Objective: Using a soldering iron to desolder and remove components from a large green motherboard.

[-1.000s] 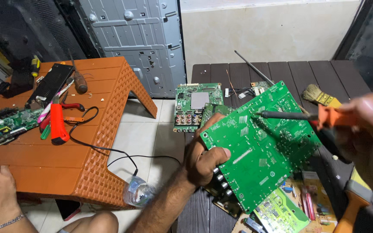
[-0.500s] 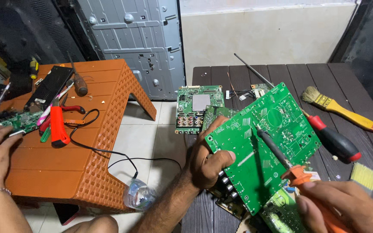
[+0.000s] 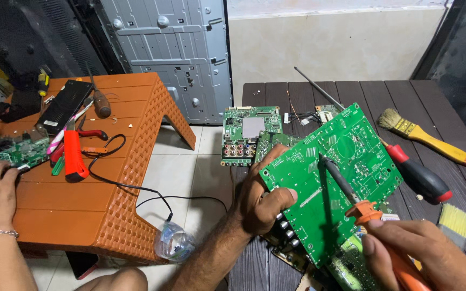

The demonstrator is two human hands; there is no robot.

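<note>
1. The left hand [image 3: 262,196] reaches up from below, fingers clamped on the lower-left edge of the green circuit board [image 3: 333,178], tilted above the dark table [image 3: 459,108].
2. The right hand [image 3: 422,253] closes around the orange-handled soldering iron [image 3: 351,196], tip on the board.
3. The right hand is partly cut off, so its grip is probably firm.

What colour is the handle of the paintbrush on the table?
Yellow with a red tip, on the paintbrush, head view.

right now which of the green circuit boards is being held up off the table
The large green circuit board, tilted in the left hand; the others lie flat.
</note>
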